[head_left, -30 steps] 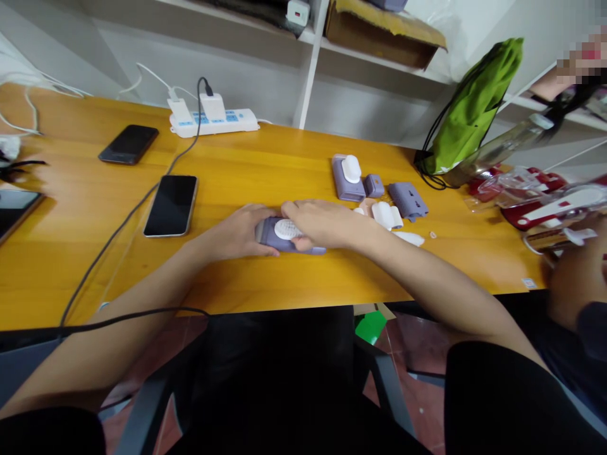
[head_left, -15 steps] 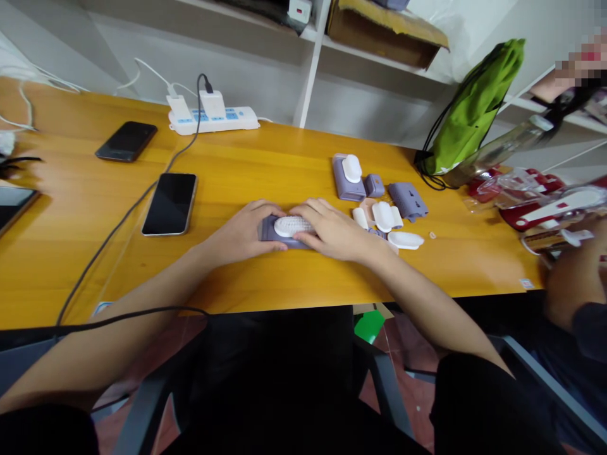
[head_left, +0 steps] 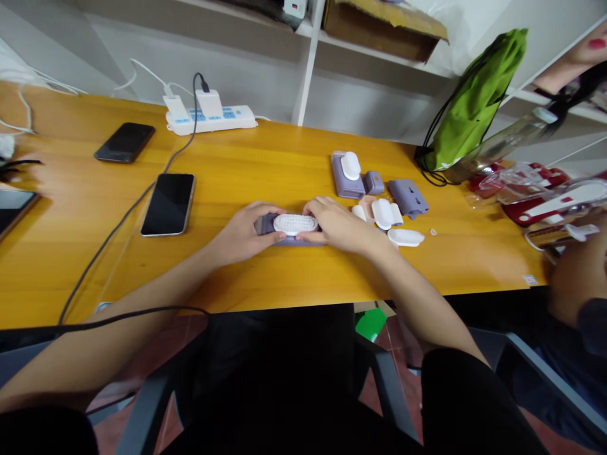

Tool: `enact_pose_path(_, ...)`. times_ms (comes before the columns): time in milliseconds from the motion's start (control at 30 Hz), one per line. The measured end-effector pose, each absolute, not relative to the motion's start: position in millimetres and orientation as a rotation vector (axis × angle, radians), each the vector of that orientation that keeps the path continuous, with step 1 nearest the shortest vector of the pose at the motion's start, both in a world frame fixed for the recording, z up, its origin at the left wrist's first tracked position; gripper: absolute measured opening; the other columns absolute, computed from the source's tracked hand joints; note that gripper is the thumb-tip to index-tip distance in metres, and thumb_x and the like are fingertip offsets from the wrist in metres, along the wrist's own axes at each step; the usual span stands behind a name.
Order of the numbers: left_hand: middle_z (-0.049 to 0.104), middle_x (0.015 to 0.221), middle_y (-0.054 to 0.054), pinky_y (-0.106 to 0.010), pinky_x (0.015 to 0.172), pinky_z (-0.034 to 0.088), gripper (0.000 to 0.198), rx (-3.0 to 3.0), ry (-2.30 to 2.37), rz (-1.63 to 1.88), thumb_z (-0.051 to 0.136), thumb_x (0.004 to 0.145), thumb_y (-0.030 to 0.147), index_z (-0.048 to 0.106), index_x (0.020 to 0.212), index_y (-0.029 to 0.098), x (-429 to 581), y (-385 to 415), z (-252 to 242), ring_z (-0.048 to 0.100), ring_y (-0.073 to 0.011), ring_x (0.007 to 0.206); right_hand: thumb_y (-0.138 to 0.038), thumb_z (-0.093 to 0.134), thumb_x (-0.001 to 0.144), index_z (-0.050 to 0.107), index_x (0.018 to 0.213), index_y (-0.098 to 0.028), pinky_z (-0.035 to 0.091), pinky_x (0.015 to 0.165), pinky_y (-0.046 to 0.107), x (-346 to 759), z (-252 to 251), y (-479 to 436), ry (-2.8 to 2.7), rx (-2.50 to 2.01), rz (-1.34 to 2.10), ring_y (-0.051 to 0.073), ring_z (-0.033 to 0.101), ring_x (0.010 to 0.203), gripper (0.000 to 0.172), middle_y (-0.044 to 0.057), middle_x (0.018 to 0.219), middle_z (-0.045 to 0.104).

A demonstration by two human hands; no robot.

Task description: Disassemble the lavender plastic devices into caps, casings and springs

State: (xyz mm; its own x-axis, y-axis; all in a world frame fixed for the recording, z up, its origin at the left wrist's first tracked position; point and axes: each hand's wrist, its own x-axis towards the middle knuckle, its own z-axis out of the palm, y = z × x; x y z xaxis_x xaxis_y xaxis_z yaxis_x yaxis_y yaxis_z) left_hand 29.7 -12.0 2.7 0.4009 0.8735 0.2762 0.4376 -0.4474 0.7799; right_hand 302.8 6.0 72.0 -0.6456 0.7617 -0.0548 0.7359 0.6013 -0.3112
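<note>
On the table in front of me is a purple-grey block (head_left: 266,224), mostly covered by my hands. A white oval brush head (head_left: 294,224), its bumpy, bristle-like side up, lies over the block. My left hand (head_left: 246,230) curves round the left end of both, thumb along the near edge. At the right end, my right hand (head_left: 339,226) grips with the thumb in front and fingers behind. Close to the right hand lie a white capsule-shaped piece (head_left: 382,213) and a white oval shell (head_left: 406,237). Whether the brush head is seated in the block, I cannot tell.
Behind stand a purple box with a white cap (head_left: 349,180), a small purple cube (head_left: 374,182) and a purple holder (head_left: 408,197). Two phones (head_left: 168,203) and a power strip (head_left: 213,121) are at left. A green bag (head_left: 478,104) leans right, beside another person's arm (head_left: 573,265).
My right hand has drawn back to the right off the brush head, so more of its bumpy top shows. The left hand stays at its end.
</note>
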Motion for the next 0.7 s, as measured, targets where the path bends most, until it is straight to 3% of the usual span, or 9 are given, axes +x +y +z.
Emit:
enact_pose_path(200,0.081,0.131,-0.009,-0.051,0.111,0.061,0.05,2.066,1.158,0.854,0.086,0.092,0.054,0.075,0.132,0.026,27.4,-9.9,5.3,0.076,-0.0311,0.118,-0.039,0.078,0.107,0.07,0.129,-0.013,0.053,0.094,0.043,296.5,84.0,10.3,-2.911,-1.293,0.195,0.035,0.072,0.108,0.035,0.02,0.123,0.079)
enact_pose_path(300,0.081,0.136,-0.009,-0.053,0.115,0.059,0.057,2.098,1.139,0.8,0.088,0.091,0.061,0.074,0.134,0.027,21.4,-6.3,8.1,0.076,-0.0334,0.125,-0.038,0.077,0.105,0.073,0.129,-0.014,0.053,0.094,0.043,312.6,85.7,14.8,-2.885,-1.271,0.147,0.035,0.074,0.11,0.034,0.019,0.125,0.081)
enact_pose_path(433,0.079,0.141,-0.01,-0.054,0.12,0.057,0.061,2.108,1.115,0.747,0.09,0.088,0.065,0.074,0.134,0.028,12.2,-0.9,10.2,0.075,-0.0353,0.131,-0.044,0.074,0.102,0.075,0.133,-0.015,0.053,0.089,0.043,345.6,89.7,18.4,-2.559,-1.611,0.022,0.035,0.076,0.101,0.042,0.017,0.114,0.083)
enact_pose_path(533,0.074,0.151,-0.012,-0.055,0.125,0.054,0.078,2.142,1.092,0.667,0.093,0.082,0.069,0.07,0.146,0.029,4.8,2.0,9.6,0.071,-0.0378,0.14,-0.053,0.067,0.105,0.076,0.133,-0.012,0.054,0.084,0.047,355.5,86.8,11.6,-2.42,-1.928,-0.102,0.037,0.076,0.092,0.051,0.018,0.102,0.083)
enact_pose_path(633,0.065,0.165,-0.016,-0.058,0.132,0.048,0.103,2.198,1.086,0.545,0.098,0.074,0.071,0.061,0.161,0.029,-3.3,4.0,9.0,0.063,-0.0424,0.153,-0.061,0.062,0.107,0.078,0.128,-0.01,0.056,0.085,0.052,350.2,74.8,-1.7,-2.468,-2.01,-0.182,0.044,0.077,0.099,0.058,0.025,0.107,0.083)
enact_pose_path(700,0.064,0.167,-0.017,-0.06,0.134,0.046,0.106,2.232,1.111,0.484,0.098,0.074,0.07,0.059,0.163,0.028,-7.7,5.4,8.8,0.06,-0.0443,0.155,-0.063,0.061,0.108,0.077,0.129,-0.008,0.058,0.084,0.054,346.0,66.6,-10.3,-2.491,-2.037,-0.222,0.048,0.078,0.105,0.061,0.03,0.113,0.082)
